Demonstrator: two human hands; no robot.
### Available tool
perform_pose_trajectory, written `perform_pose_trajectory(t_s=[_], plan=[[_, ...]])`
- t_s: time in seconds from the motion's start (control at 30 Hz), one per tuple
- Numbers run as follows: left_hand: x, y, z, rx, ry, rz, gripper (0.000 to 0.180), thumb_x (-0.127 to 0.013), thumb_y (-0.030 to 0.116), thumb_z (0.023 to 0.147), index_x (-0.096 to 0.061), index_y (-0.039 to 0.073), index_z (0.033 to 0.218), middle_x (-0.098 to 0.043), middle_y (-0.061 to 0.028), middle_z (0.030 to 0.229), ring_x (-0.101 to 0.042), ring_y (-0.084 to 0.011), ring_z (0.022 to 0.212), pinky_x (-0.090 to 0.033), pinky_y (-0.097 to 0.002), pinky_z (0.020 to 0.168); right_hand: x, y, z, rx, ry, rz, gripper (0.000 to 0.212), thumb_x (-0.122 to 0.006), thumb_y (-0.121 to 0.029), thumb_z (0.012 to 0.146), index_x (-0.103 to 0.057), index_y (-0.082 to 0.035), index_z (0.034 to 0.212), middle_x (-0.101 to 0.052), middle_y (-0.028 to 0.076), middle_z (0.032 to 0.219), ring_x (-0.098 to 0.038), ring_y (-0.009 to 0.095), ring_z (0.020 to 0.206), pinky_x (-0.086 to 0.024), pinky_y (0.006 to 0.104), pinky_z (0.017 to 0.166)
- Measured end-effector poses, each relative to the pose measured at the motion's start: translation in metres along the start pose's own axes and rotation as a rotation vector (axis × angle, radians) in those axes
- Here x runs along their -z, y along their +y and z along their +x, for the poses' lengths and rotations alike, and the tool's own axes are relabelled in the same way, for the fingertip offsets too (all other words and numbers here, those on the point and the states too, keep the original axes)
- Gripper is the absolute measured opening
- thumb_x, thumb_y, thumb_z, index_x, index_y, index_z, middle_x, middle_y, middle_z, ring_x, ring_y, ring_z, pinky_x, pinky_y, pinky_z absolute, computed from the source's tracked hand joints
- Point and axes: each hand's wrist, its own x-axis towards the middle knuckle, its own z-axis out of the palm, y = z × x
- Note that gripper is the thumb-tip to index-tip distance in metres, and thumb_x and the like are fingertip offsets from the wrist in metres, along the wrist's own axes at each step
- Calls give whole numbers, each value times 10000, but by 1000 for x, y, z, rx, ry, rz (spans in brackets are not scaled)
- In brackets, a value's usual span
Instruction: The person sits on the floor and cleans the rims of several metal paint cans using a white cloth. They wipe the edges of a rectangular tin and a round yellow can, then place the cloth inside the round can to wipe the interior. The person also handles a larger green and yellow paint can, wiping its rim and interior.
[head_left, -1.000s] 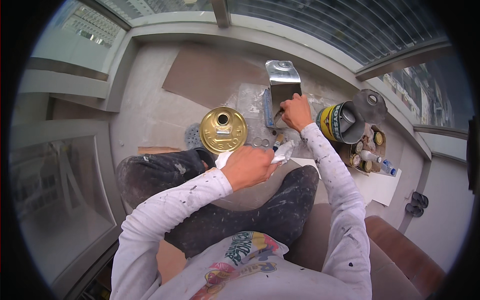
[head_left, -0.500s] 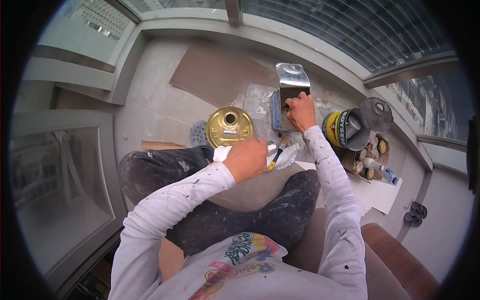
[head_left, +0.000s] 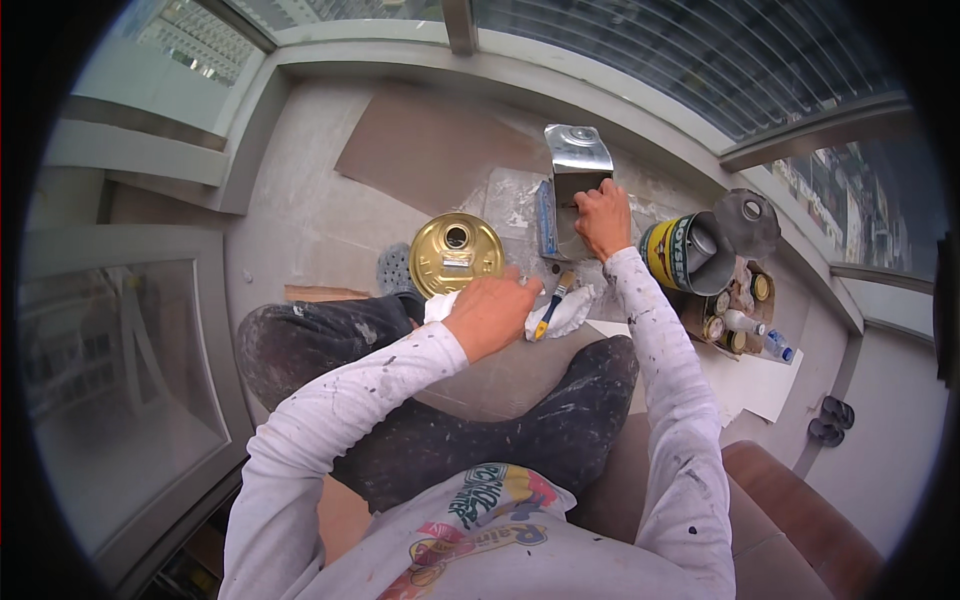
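Note:
My right hand is closed at the near opening of a rectangular metal can, whose silver top panel stands folded back. What its fingers pinch inside the can is hidden. A white rag pokes out beside my left hand, which is curled closed over it; the fingertips are partly hidden. Just beyond that hand stands a round gold-topped can with a dark round opening. Between my hands a paintbrush with a blue and yellow handle lies on a crumpled white cloth.
Right of the metal can, a yellow and green paint tin lies tipped, near a grey round cover. A box of small jars and a plastic bottle sit nearer. Brown cardboard covers floor by the window wall.
The view has shifted slightly. My right hand stays at the can's opening with its fingers bent a little differently, and my left hand keeps nearly the same place over the rag.

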Motion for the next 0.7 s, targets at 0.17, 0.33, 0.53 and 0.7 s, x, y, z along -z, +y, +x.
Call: perform_pose_trajectory(t_s=[0.17,0.33,0.53,0.7], plan=[[1,-8,4,59,73,-93,155,-598,105,780,-622,-11,880,-626,-225,813,-645,-422,788,-517,-496,697,22,8,-11,-3,-62,-5,96,-661,-165,682,-695,-77,700,-664,126,716,-582,330,829,-453,449,742],[52,-36,35,254,397,-115,255,-571,207,798,-624,-34,735,-622,-265,757,-618,-440,770,-502,-504,743,111,16,-13,-311,-70,211,174,-652,-191,781,-738,-69,869,-666,171,726,-633,350,753,-480,440,677],[75,-94,128,191,139,-225,326,-642,245,807,-739,-6,990,-700,-227,978,-668,-379,923,-508,-414,878,137,31,-18,-411,-103,333,190,-660,-193,798,-734,-43,889,-654,215,753,-637,394,729,-486,451,673],[14,-126,193,415,57,-508,460,-752,344,775,-726,-60,993,-716,-217,970,-679,-312,975,-502,-354,888,122,12,-9,-388,-112,372,174,-664,-169,788,-734,-32,869,-655,234,776,-640,414,759,-496,468,697]])
